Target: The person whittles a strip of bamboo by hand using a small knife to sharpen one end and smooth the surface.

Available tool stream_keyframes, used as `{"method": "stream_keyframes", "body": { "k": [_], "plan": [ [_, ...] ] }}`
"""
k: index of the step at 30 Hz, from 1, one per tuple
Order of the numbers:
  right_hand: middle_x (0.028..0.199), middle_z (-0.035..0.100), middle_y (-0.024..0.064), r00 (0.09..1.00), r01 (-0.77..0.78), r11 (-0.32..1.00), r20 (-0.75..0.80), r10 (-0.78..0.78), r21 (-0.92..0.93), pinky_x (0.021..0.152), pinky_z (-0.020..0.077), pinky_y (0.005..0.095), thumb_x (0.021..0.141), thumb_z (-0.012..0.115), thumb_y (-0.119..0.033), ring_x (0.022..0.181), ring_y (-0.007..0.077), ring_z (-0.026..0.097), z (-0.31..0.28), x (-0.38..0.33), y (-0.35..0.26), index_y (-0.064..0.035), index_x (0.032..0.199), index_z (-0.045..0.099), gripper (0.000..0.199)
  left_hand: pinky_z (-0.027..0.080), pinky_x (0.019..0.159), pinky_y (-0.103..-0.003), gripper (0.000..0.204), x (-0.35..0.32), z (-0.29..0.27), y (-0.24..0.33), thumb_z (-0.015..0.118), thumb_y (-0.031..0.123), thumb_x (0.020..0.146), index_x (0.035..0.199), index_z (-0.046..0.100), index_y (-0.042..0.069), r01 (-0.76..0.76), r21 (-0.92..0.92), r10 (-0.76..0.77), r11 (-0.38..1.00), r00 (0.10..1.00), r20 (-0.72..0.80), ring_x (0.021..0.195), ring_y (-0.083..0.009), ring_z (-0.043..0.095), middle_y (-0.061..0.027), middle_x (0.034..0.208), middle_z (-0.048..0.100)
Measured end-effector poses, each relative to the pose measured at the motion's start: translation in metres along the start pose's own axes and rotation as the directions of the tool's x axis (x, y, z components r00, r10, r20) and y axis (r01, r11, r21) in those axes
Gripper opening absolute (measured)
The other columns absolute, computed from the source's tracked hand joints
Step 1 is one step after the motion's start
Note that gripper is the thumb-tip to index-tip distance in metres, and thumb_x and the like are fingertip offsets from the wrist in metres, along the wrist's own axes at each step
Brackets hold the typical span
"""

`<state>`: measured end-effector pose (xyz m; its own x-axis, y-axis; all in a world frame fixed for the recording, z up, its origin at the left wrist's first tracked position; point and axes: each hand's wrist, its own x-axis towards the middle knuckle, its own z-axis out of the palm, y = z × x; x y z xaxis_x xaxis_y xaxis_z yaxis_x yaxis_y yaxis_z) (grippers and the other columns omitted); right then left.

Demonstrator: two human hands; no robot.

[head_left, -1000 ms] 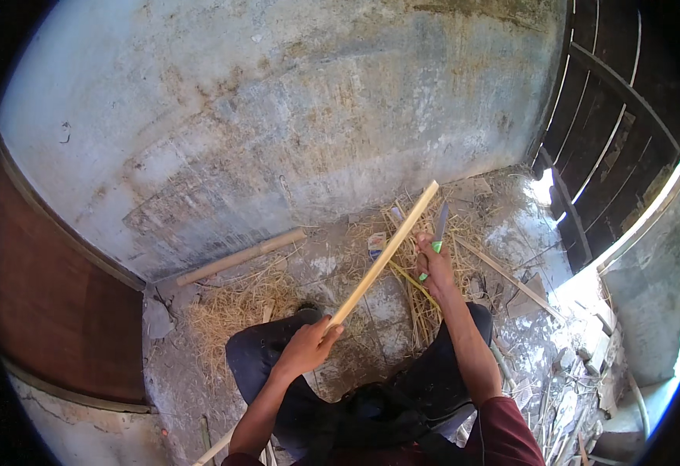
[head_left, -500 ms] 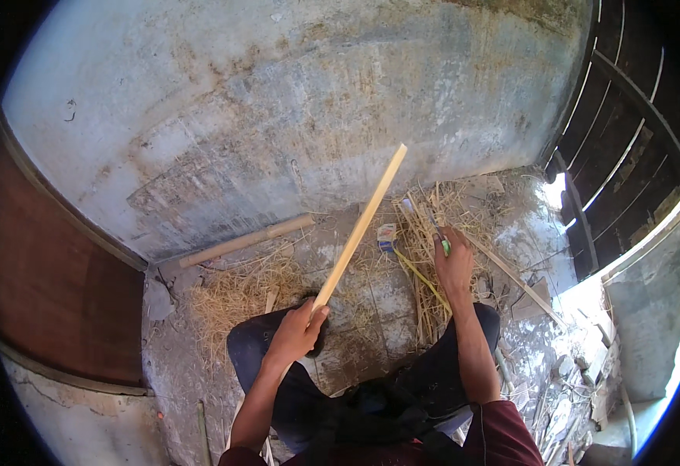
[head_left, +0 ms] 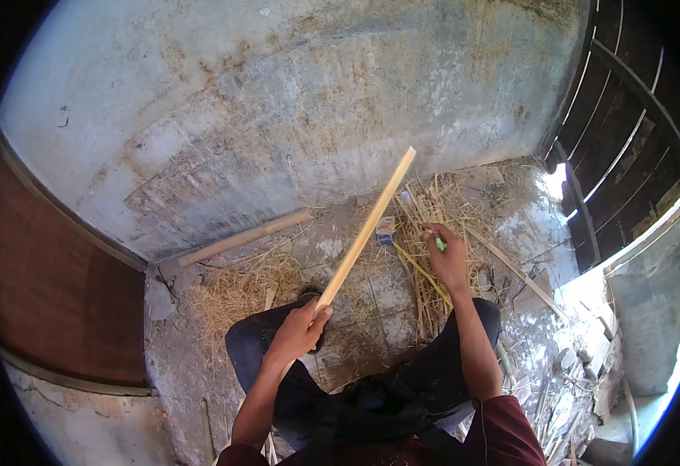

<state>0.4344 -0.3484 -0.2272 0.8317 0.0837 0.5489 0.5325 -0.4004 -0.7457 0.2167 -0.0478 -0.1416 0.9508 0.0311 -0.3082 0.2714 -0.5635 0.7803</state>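
Note:
My left hand (head_left: 299,332) is closed round the lower part of a long, pale bamboo strip (head_left: 367,225), which slants up and to the right in front of me. Over the pile of sticks on the right, my right hand (head_left: 450,260) grips a small knife with a green handle (head_left: 440,245). The knife is apart from the strip, and its blade is hard to make out. Below the right hand lie thin split sticks (head_left: 423,299) with a yellow tape (head_left: 421,269) across them, beside a small blue-and-white packet (head_left: 386,229).
Curly shavings (head_left: 239,291) heap up on the left of the floor. A round pole (head_left: 246,237) lies along the stained wall (head_left: 316,116). One long lath (head_left: 518,268) and rubble (head_left: 573,361) are on the right. My bent knees (head_left: 250,338) frame the floor between them.
My right hand has turned slightly, and the knife blade shows less than before. The strip's upper end has shifted a little right and down; my left hand keeps its grip.

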Motion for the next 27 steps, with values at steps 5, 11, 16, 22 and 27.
{"method": "stream_keyframes", "body": {
  "k": [5,11,16,22,27],
  "plan": [
    [0.093,0.079,0.0074,0.824,-0.565,0.598,0.427,0.374,0.568,0.049,0.0277,0.0244,0.107,0.068,-0.028,0.053,0.0026,0.035,0.007,-0.004,-0.056,-0.0029,0.132,0.071,0.035,0.052,0.05,-0.036,0.036,0.002,0.014,0.0,0.056,0.036,0.113,0.114,0.058,0.0,-0.054,0.007,0.054,0.999,0.997,0.053,0.053,-0.0163,0.061,-0.0055,0.069,0.057],
    [0.066,0.046,-0.0102,0.769,-0.635,0.533,0.523,0.368,0.559,0.047,0.0238,0.0251,0.105,0.072,-0.03,0.051,0.0021,0.033,0.015,-0.013,-0.048,-0.0029,0.123,0.073,0.032,0.05,0.06,-0.048,0.039,0.013,0.031,0.004,0.062,0.039,0.11,0.112,0.056,0.001,-0.167,0.183,0.134,0.969,0.975,0.18,0.063,-0.0297,0.07,-0.0162,0.067,0.063],
    [0.064,0.048,-0.0088,0.725,-0.677,0.414,0.456,0.516,0.609,0.047,0.0235,0.026,0.102,0.077,-0.027,0.051,0.0025,0.035,0.015,-0.016,-0.042,-0.0021,0.11,0.074,0.026,0.059,0.077,-0.044,0.057,-0.008,0.027,0.018,0.075,0.041,0.102,0.137,0.051,0.003,-0.208,0.15,0.212,0.967,0.977,-0.01,0.097,-0.0312,0.075,-0.0186,0.104,0.071],
    [0.061,0.046,-0.0076,0.714,-0.654,0.311,0.426,0.556,0.69,0.046,0.0228,0.0266,0.104,0.075,-0.029,0.049,0.0037,0.034,0.001,-0.014,-0.03,-0.0016,0.112,0.072,0.028,0.059,0.089,-0.044,0.089,-0.083,0.007,0.012,0.098,0.041,0.076,0.142,0.052,0.003,-0.025,0.209,0.075,0.978,0.968,-0.238,0.108,-0.0331,0.072,-0.0191,0.12,0.07],
    [0.07,0.056,-0.0037,0.733,-0.599,0.245,0.399,0.551,0.763,0.047,0.0277,0.025,0.102,0.076,-0.032,0.048,0.0049,0.035,-0.004,-0.014,-0.012,-0.0039,0.112,0.07,0.03,0.059,0.085,-0.042,0.082,-0.11,0.015,0.006,0.098,0.041,0.075,0.137,0.058,0.004,-0.017,0.197,0.059,0.98,0.976,-0.211,0.1,-0.0311,0.073,-0.0152,0.114,0.071]
  ]
}}
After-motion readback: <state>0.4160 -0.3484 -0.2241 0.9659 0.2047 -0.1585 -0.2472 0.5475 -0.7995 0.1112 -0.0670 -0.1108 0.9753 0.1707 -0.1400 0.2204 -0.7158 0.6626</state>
